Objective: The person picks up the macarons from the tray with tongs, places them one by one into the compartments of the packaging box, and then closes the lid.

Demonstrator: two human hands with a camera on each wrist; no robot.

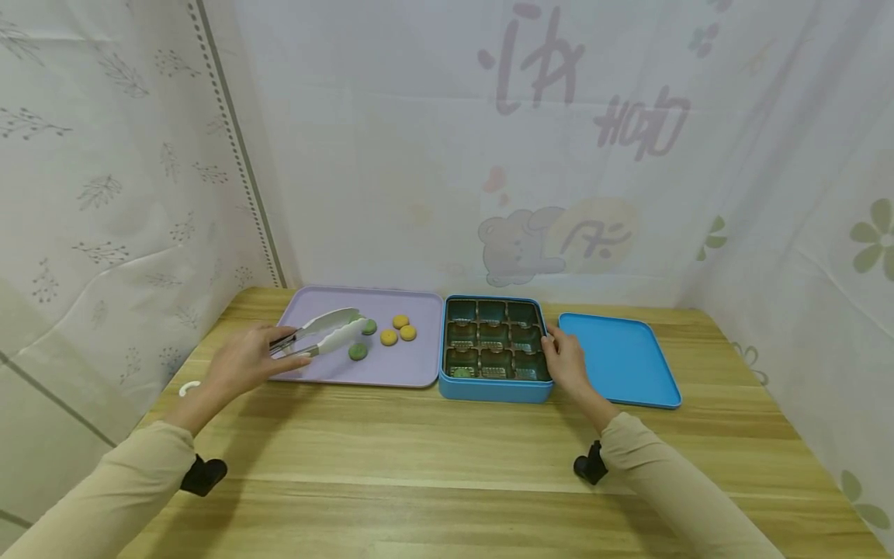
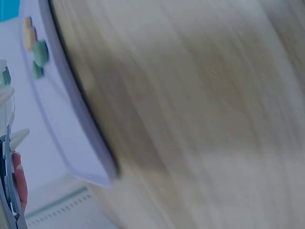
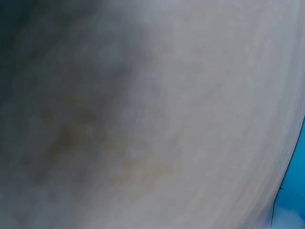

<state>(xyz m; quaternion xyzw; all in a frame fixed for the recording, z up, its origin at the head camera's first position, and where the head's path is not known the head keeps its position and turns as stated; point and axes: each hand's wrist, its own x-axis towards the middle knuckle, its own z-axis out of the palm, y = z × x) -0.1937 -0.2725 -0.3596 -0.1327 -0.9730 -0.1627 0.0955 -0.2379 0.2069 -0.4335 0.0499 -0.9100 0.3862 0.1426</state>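
My left hand (image 1: 240, 361) holds a pair of tongs (image 1: 341, 335) with white tips and metal arms above the lilac tray (image 1: 405, 371). At the tong tips is a green round piece (image 1: 369, 327); in the left wrist view, green (image 2: 5, 76) shows between the tips, though whether they squeeze it I cannot tell. Another green piece (image 1: 358, 352) lies just in front, with several yellow round pieces (image 1: 388, 337) to the right. My right hand (image 1: 566, 362) grips the right wall of a blue box (image 1: 496, 390). A green piece (image 1: 462, 373) sits in the box's near left compartment.
A dark divider insert (image 1: 494, 336) fills the box with several square compartments. Right of the box lies a flat blue lid (image 1: 625, 361). The tray's right edge borders the box. Wooden tabletop (image 1: 405, 466) stretches in front, and a patterned curtain (image 1: 391, 155) hangs behind.
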